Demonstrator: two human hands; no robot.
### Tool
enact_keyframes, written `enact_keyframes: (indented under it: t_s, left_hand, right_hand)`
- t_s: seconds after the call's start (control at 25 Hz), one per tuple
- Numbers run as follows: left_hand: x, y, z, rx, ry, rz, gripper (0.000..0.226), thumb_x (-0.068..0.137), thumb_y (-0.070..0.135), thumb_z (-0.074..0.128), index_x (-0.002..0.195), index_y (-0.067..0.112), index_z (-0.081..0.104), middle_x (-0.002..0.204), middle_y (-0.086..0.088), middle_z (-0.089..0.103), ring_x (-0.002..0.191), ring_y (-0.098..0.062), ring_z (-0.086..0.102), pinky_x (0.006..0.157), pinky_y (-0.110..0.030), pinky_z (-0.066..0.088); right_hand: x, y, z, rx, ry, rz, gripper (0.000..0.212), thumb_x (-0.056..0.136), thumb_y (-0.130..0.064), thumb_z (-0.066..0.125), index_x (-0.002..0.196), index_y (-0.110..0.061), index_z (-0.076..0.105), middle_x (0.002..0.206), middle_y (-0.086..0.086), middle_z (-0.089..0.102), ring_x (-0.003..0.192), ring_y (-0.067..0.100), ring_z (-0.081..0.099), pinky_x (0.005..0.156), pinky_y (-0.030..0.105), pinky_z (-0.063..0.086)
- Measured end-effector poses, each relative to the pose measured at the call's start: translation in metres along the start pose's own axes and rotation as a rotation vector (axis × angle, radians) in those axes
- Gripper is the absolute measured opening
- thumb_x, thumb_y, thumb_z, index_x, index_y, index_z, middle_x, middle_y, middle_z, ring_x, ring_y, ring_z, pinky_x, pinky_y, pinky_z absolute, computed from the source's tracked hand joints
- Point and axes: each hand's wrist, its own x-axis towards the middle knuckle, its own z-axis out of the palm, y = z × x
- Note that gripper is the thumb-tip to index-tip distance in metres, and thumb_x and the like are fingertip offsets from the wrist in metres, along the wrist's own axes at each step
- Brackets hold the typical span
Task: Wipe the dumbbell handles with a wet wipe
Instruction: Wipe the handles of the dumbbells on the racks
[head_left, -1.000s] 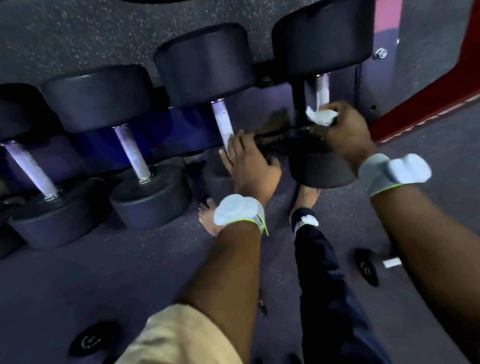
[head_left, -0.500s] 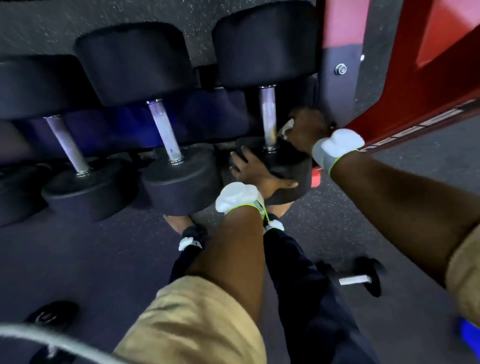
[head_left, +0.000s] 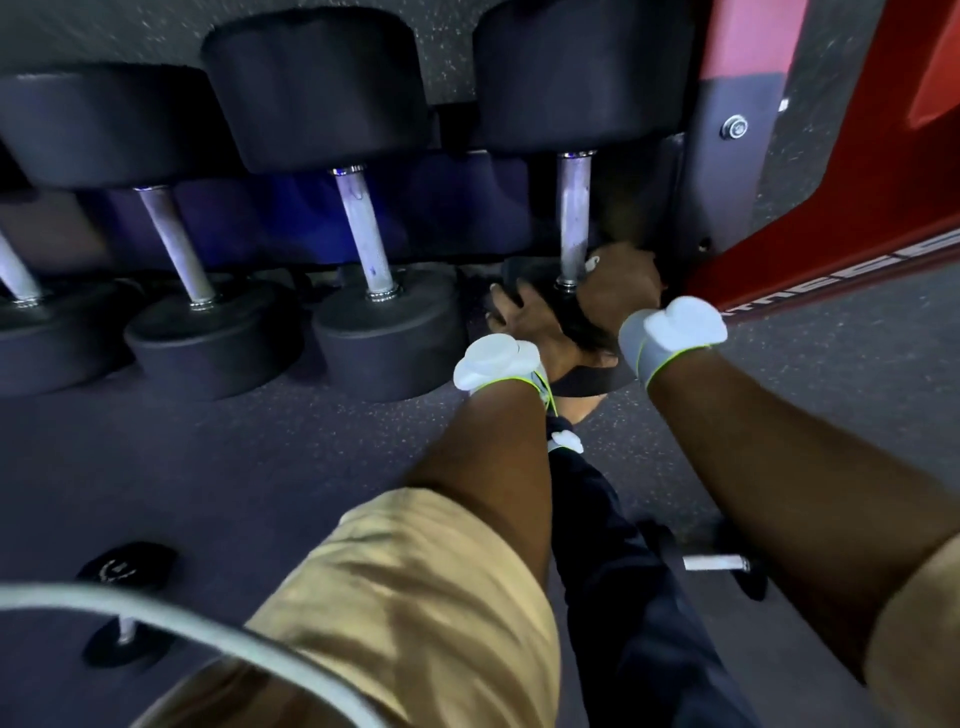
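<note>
Dark-grey and red steel rack (head_left: 719, 197) closes the right side. Along it lies a row of black rubber round-headed dumbbells (head_left: 332, 88); the rightmost dumbbell (head_left: 582, 78) is the one in work. Its bare steel handle (head_left: 574, 208) has its long axis going straight away from the person, near head to far head. Left hand (head_left: 524, 317) lies on the near head, fingers bent over its rim, prob. to steady it. Right hand (head_left: 618, 280) is nearer to the handle: fingers closed on the white wet wipe (head_left: 592, 262), only a scrap visible, at the handle's near end. The rest of the bar lies fwd of that hand; next stroke, I judge, goes along it.
</note>
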Motion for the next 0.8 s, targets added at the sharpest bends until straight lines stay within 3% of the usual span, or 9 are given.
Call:
enact_keyframes:
  t_s: [0.08,0.24,0.36,0.48,0.6,0.68,0.8]
  left_hand:
    - [-0.001,0.000,0.000,0.000,0.001,-0.003,0.144,0.041,0.054,0.094,0.152,0.017,0.010,0.161,-0.013,-0.003,0.147,-0.042,0.010,0.117,-0.051,0.025]
    - [-0.001,-0.002,0.001,-0.011,-0.008,0.011,0.147,0.041,0.052,0.095,0.153,0.019,0.006,0.161,-0.012,-0.005,0.146,-0.042,0.009,0.117,-0.052,0.024]
    - [-0.003,-0.001,0.000,-0.019,-0.004,0.010,0.151,0.041,0.053,0.095,0.154,0.020,0.000,0.162,-0.010,-0.005,0.147,-0.041,0.009,0.118,-0.052,0.023]
    - [-0.003,-0.002,0.000,-0.024,-0.014,0.022,0.154,0.042,0.053,0.095,0.154,0.019,-0.005,0.162,-0.010,-0.006,0.147,-0.040,0.007,0.118,-0.052,0.021]
    - [-0.006,-0.002,0.000,-0.006,0.015,0.010,0.155,0.042,0.053,0.094,0.155,0.015,-0.005,0.161,-0.013,-0.002,0.147,-0.039,0.010,0.119,-0.050,0.022]
    - [-0.007,-0.001,0.000,0.002,0.019,0.005,0.156,0.042,0.055,0.094,0.155,0.013,-0.005,0.161,-0.013,-0.001,0.147,-0.038,0.011,0.119,-0.049,0.021]
    - [-0.005,-0.002,-0.001,-0.009,0.002,0.021,0.156,0.043,0.056,0.093,0.154,0.012,-0.006,0.161,-0.013,-0.002,0.147,-0.039,0.010,0.119,-0.050,0.021]
  right_hand:
    - [-0.010,0.001,0.001,0.001,0.078,0.002,0.025,0.086,-0.024,0.058,0.099,-0.008,0.073,0.103,0.018,0.071,0.102,0.039,0.065,0.084,0.038,0.052]
    - [0.006,-0.002,-0.009,0.021,-0.038,0.012,0.026,0.088,-0.018,0.057,0.104,-0.005,0.072,0.112,0.020,0.069,0.109,0.036,0.063,0.091,0.037,0.050]
    - [-0.007,0.000,-0.006,-0.010,0.030,0.042,0.025,0.085,-0.022,0.059,0.101,-0.008,0.072,0.106,0.018,0.070,0.103,0.038,0.065,0.086,0.038,0.052]
    - [-0.016,0.005,-0.011,-0.103,0.079,-0.161,0.033,0.081,-0.028,0.053,0.099,-0.009,0.072,0.102,0.018,0.070,0.099,0.040,0.065,0.082,0.038,0.052]
    - [-0.009,-0.008,-0.022,-0.027,0.171,-0.441,0.035,0.084,-0.035,0.049,0.108,-0.025,0.073,0.104,0.011,0.072,0.097,0.036,0.065,0.081,0.037,0.052]
    - [0.000,-0.016,-0.020,-0.235,0.108,-0.626,0.033,0.088,-0.037,0.049,0.111,-0.030,0.072,0.108,0.012,0.071,0.098,0.038,0.064,0.079,0.038,0.050]
    - [0.004,-0.020,-0.019,-0.677,-0.047,-0.751,0.028,0.092,-0.027,0.051,0.101,-0.014,0.074,0.098,0.019,0.069,0.087,0.040,0.066,0.066,0.037,0.048]
